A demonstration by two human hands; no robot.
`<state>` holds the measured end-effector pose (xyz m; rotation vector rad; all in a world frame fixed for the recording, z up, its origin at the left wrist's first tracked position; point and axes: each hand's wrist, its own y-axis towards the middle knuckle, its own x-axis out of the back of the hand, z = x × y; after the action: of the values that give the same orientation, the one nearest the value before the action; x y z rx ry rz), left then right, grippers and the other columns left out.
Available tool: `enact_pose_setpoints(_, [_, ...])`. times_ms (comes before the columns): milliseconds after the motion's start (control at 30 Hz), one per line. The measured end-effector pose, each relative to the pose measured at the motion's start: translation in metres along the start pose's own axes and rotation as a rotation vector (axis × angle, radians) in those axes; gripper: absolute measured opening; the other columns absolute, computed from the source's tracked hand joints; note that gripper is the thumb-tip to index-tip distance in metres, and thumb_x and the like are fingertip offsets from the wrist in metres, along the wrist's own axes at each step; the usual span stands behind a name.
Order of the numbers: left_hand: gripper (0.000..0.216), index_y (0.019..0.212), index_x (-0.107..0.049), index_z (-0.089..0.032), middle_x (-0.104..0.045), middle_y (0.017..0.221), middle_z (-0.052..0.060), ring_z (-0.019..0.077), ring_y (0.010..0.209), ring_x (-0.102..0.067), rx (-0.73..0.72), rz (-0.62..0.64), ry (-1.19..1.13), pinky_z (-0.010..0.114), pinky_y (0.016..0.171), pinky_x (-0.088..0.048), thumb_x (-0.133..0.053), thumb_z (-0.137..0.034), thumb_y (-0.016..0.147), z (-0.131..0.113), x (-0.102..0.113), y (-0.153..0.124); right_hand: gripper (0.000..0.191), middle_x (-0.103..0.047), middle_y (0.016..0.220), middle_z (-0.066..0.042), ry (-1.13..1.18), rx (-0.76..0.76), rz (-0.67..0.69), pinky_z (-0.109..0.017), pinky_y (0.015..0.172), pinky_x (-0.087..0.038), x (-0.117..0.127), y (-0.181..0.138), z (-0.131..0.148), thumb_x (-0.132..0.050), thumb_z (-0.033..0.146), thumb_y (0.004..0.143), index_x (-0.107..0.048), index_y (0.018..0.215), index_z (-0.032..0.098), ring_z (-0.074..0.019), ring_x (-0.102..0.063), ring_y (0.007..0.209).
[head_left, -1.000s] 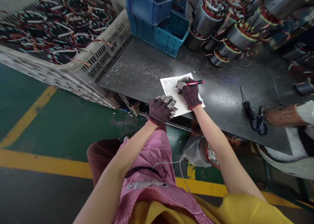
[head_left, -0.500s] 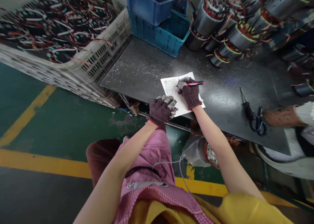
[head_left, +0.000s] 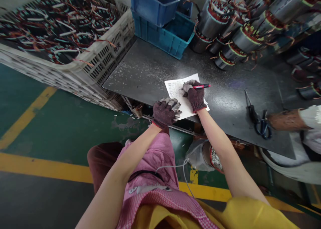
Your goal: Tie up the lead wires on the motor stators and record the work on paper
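Observation:
Several lines of handwriting run across the upper left of a white sheet of paper [head_left: 187, 110] at the table's front edge. My right hand [head_left: 196, 97], in a dark knitted glove with worn grey fingertips, is closed around a red and black pen [head_left: 202, 86] and rests on the sheet. The pen's tip is hidden behind the fingers. My left hand [head_left: 164, 112], gloved alike, lies over the sheet's lower left edge, its fingers laid across the paper and holding nothing that I can see.
A white crate [head_left: 100, 60] of wound coils stands left. Blue bins [head_left: 163, 38] sit at the back, beside stacked motor stators [head_left: 247, 38]. On the right lie a screwdriver [head_left: 253, 113], scissors [head_left: 263, 127] and a brown cylinder [head_left: 287, 119]. A bucket [head_left: 209, 153] stands below the table.
My right hand and the pen have shifted very slightly right across the paper. My left hand stays where it was.

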<state>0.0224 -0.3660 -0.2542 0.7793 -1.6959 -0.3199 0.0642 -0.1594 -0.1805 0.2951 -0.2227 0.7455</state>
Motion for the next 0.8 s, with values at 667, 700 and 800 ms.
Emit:
enact_pose_setpoints(667, [0.041, 0.133, -0.088, -0.030, -0.086, 0.143, 0.012, 0.0337, 0.137, -0.077, -0.013, -0.053, 0.041, 0.053, 0.118, -0.054, -0.059, -0.052, 0.113, 0.000, 0.000, -0.001, 0.013, -0.062, 0.064, 0.006, 0.186, -0.053, -0.172, -0.024, 0.051, -0.048, -0.010, -0.002, 0.011, -0.072, 0.030, 0.091, -0.062, 0.084, 0.025, -0.0114, -0.059, 0.054])
enact_pose_setpoints(700, [0.041, 0.133, -0.088, -0.031, -0.086, 0.144, 0.011, 0.0332, 0.138, -0.077, -0.019, -0.060, 0.045, 0.053, 0.118, -0.054, -0.058, -0.050, 0.113, 0.001, 0.000, -0.002, 0.014, -0.062, 0.064, 0.007, 0.198, -0.061, -0.170, -0.024, 0.051, -0.048, -0.010, -0.002, 0.012, -0.073, 0.030, 0.090, -0.062, 0.084, 0.025, -0.0113, -0.059, 0.053])
enact_pose_setpoints(800, [0.042, 0.134, -0.088, -0.031, -0.085, 0.145, 0.011, 0.0329, 0.138, -0.076, -0.015, -0.037, 0.061, 0.052, 0.118, -0.055, -0.057, -0.051, 0.113, 0.001, 0.000, -0.002, 0.018, -0.061, 0.062, 0.007, 0.209, -0.085, -0.163, -0.023, 0.050, -0.048, -0.009, -0.001, 0.014, -0.076, 0.033, 0.090, -0.061, 0.084, 0.026, -0.0109, -0.058, 0.051])
